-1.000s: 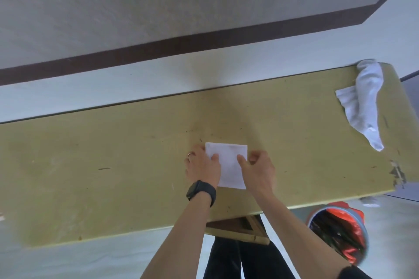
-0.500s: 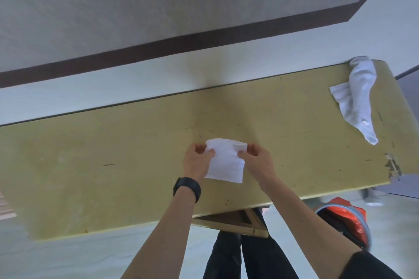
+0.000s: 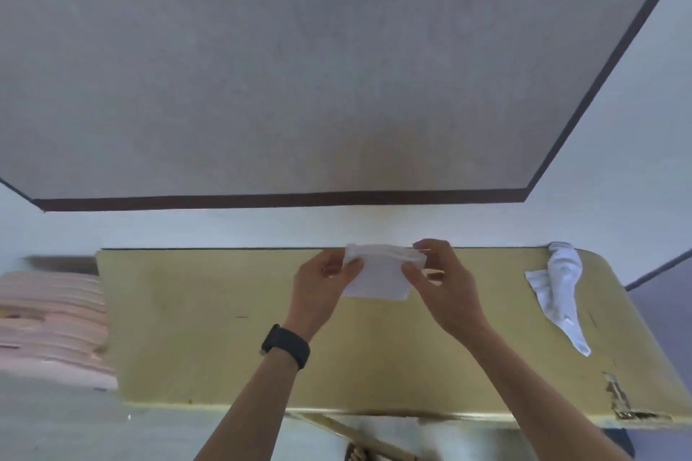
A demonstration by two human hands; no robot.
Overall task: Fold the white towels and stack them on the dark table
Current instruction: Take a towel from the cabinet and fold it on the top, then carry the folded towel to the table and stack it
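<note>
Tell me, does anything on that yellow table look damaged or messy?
The yellow wooden table is chipped and peeling at its near right corner. A crumpled white towel lies unfolded at its right end.

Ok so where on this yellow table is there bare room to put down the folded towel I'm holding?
The widest bare patch of the yellow table runs from its left end, beside the pink stack, to your left hand. A narrower one lies between your right hand and the crumpled towel. That towel crowds the right end. The folded towel should fit either.
</note>
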